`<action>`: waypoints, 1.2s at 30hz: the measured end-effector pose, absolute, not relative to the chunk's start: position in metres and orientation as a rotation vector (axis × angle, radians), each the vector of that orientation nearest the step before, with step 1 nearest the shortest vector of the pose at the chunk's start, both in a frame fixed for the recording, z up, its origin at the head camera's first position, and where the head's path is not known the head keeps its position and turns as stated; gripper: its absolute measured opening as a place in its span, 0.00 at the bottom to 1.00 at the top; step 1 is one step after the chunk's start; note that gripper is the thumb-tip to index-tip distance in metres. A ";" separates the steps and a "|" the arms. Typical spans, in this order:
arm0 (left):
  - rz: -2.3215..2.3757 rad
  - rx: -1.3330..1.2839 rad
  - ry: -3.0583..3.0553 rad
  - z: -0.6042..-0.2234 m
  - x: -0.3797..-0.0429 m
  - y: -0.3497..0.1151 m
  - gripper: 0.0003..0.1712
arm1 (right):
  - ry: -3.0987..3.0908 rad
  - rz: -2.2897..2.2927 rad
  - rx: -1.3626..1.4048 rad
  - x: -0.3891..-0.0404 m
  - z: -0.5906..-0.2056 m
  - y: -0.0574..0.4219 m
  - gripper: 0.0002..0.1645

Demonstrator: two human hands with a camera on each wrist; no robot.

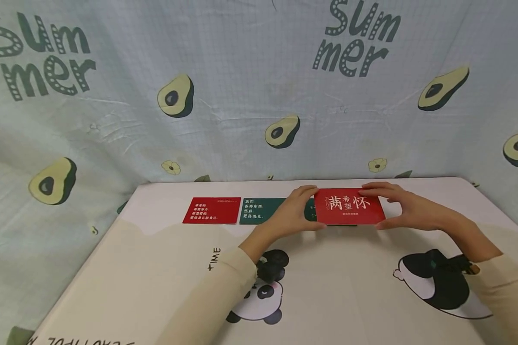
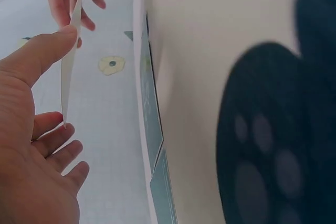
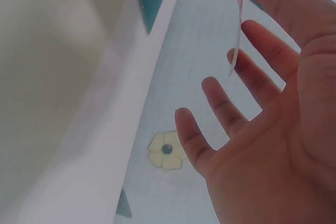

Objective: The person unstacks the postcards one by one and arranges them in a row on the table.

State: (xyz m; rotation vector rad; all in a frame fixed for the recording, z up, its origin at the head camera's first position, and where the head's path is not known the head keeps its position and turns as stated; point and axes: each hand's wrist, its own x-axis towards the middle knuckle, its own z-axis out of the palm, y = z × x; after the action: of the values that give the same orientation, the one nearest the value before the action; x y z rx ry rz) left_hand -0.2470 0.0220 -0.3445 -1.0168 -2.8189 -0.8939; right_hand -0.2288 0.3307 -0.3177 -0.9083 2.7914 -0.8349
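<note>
Between both hands a red card (image 1: 347,207) with white Chinese characters is held up above the table. My left hand (image 1: 292,214) pinches its left end, thumb below and fingers above. My right hand (image 1: 418,209) pinches the right end the same way. In the left wrist view the card (image 2: 72,66) appears nearly edge-on, bent slightly. Only a thin edge of the card (image 3: 238,40) shows in the right wrist view. Behind the left hand lies a green card (image 1: 259,212), partly covered. Another dark green card (image 2: 150,87) lies beyond it, mostly hidden by the held card in the head view.
A second red card (image 1: 212,211) lies left of the green one, in the same row near the table's back edge. The pale tabletop (image 1: 349,287) bears panda drawings and lettering. Behind it hangs a curtain (image 1: 233,57) printed with avocados.
</note>
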 end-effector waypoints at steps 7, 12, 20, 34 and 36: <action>-0.797 -0.993 -2.854 -0.345 -0.253 0.048 0.49 | 2.779 -0.767 -0.824 -0.232 -0.320 0.349 0.49; -0.731 -0.972 -2.876 -0.347 -0.256 0.066 0.48 | 2.781 -0.740 -0.787 -0.235 -0.323 0.362 0.50; -0.645 -0.937 -2.925 -0.357 -0.264 0.089 0.47 | 2.779 -0.664 -0.818 -0.239 -0.328 0.375 0.46; -0.353 -0.913 -3.013 -0.364 -0.269 0.125 0.46 | 2.800 -0.489 -0.740 -0.241 -0.336 0.386 0.46; -0.343 -0.912 -3.016 -0.365 -0.270 0.129 0.46 | 2.795 -0.487 -0.698 -0.241 -0.337 0.388 0.46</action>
State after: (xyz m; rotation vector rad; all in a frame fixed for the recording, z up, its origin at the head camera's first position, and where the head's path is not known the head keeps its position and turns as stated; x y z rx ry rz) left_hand -0.2702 0.1288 -0.3652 -0.9122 -3.0158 -0.3430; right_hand -0.2412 0.3876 -0.3371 -0.6976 2.7952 -0.4869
